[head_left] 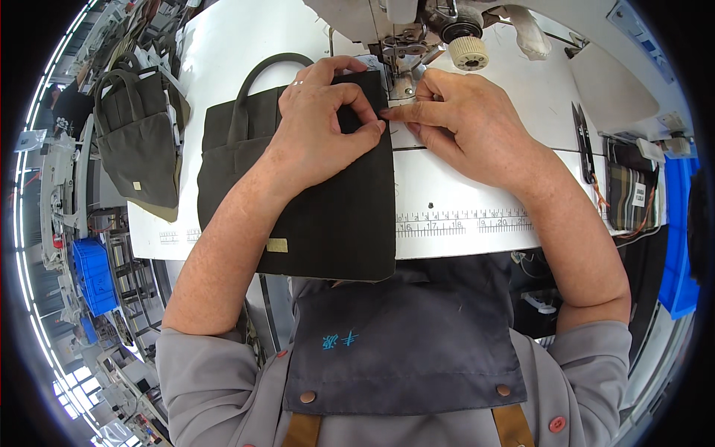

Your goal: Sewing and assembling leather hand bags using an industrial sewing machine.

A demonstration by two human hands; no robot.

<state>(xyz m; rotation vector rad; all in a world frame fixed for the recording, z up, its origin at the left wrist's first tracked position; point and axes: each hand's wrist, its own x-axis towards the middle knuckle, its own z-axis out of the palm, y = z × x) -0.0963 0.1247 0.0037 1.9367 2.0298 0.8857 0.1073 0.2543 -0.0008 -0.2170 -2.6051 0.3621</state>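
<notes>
A dark olive fabric bag (339,216) with a looped handle and a small pale label lies flat on the white sewing table. My left hand (313,123) rests on its upper part, thumb and index finger pinched together at the right edge. From the other side, my right hand (473,123) reaches to the same edge with its index fingertip, the other fingers curled. Whether it grips anything small there, I cannot make out. Just beyond both hands is the sewing machine's presser foot (402,88), close to the bag's upper right corner.
The machine head (372,22) with its cream dial (468,54) overhangs the table's far side. Black thread snips (583,141) lie at the right. More dark bags (138,141) are stacked at the left. A printed ruler (462,223) runs along the near edge; blue bins (95,276) stand beyond.
</notes>
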